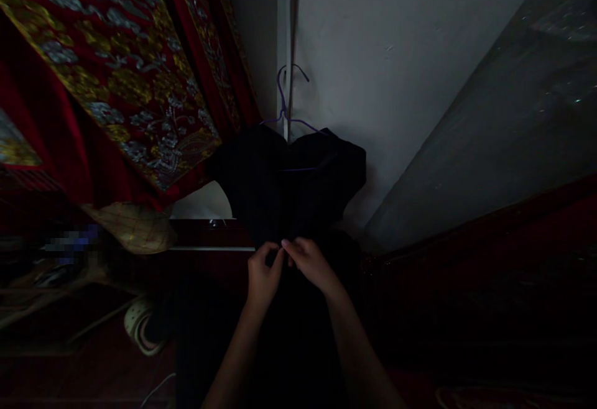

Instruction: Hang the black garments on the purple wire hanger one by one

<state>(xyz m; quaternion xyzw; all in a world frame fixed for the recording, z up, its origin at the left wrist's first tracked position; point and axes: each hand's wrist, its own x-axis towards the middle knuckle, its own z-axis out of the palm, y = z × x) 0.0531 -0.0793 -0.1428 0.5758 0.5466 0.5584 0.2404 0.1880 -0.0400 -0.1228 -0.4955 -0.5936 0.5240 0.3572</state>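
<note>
A black short-sleeved garment (pixel 261 179) hangs on a thin purple wire hanger (pixel 282 95) in front of me. At the garment's front, below the neck opening, my left hand (pixel 265 272) pinches the dark cloth between thumb and finger. My right hand (pixel 308 260) is closed at the same spot, its fingertips meeting those of the left. Whatever small part of the garment lies between the fingertips is too dark to make out.
Red cloth with gold and silver embroidery (pixel 153 86) hangs at the left. Behind the garment stands a pale wall (pixel 396 55). A glittery translucent sheet (pixel 527 86) slants at the right. Low on the left lies a light-coloured clog (pixel 142 328) beside a shelf.
</note>
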